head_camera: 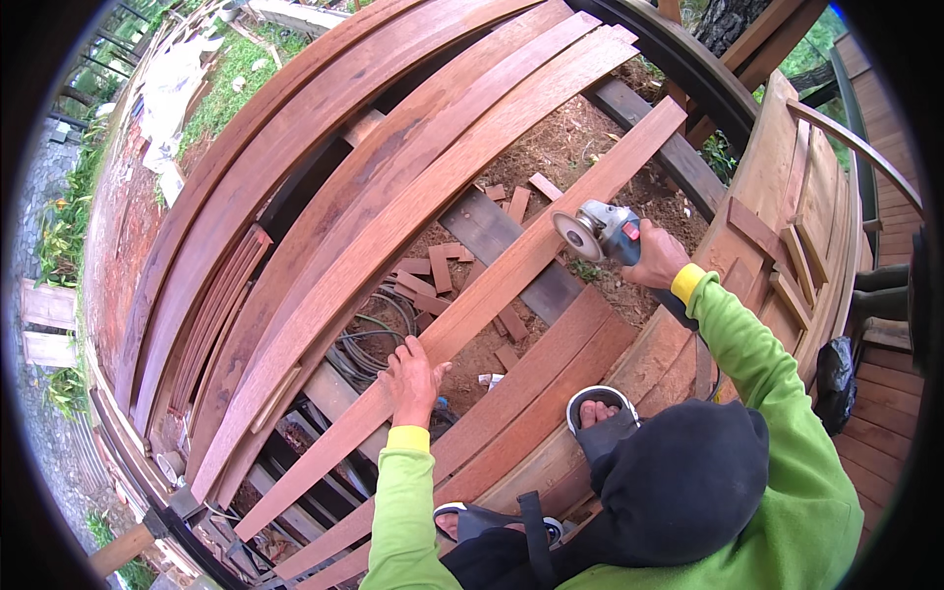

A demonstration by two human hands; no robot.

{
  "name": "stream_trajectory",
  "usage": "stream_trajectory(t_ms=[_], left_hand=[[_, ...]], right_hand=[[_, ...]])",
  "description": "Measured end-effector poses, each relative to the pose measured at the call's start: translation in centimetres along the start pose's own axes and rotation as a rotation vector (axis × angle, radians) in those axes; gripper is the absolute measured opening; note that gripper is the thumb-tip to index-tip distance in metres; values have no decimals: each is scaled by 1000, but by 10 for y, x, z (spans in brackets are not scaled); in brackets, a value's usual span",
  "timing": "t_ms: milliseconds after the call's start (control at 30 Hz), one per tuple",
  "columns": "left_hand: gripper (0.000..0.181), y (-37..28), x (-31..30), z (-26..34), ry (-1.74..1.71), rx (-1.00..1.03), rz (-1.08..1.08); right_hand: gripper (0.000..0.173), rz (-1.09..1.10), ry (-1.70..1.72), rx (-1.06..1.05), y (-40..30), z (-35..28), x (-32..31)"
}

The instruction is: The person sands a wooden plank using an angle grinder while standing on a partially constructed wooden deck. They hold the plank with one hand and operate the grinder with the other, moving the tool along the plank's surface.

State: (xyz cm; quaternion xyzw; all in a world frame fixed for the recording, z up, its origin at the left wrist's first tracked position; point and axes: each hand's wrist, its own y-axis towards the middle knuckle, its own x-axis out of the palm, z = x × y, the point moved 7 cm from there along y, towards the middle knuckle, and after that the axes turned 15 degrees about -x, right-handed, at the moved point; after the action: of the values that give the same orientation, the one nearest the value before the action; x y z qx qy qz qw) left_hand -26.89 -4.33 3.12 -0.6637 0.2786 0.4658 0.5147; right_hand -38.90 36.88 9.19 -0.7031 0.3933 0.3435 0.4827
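Observation:
My right hand [658,254] is closed around the blue and grey body of an angle grinder [619,232]. Its round disc faces left, close to the right edge of a long reddish wooden plank [516,273]; whether they touch, I cannot tell. My left hand [414,376] presses on the same plank farther down its length, fingers over the top and thumb at its right edge. The plank lies slantwise across dark beams [509,243].
More long boards [354,169] lie to the left. Short wood offcuts [441,269] and coiled cables [372,332] are on the ground between the beams. My sandalled feet stand on boards [546,435] below. Wood pieces [796,258] rest on planks at the right.

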Motion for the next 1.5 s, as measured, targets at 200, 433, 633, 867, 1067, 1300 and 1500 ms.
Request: stream_trajectory(t_ms=[200,433,633,867,1067,1300,1500], left_hand=[[70,1,0,0,8,-14,-9],[70,1,1,0,13,-8,3],[71,1,1,0,20,-16,5],[71,2,1,-1,20,-23,-3],[68,0,-2,1,15,-19,2],[73,1,1,0,21,-16,-5],[78,2,4,-2,38,-31,-46]], right_hand=[[70,-10,5,6,1,-1,0],[71,-12,-2,9,2,2,2],[71,-14,0,13,1,1,2],[70,-16,13,17,1,0,3],[70,-13,8,8,3,0,3],[70,-19,16,7,5,-1,1],[70,-13,10,4,7,-1,1]])
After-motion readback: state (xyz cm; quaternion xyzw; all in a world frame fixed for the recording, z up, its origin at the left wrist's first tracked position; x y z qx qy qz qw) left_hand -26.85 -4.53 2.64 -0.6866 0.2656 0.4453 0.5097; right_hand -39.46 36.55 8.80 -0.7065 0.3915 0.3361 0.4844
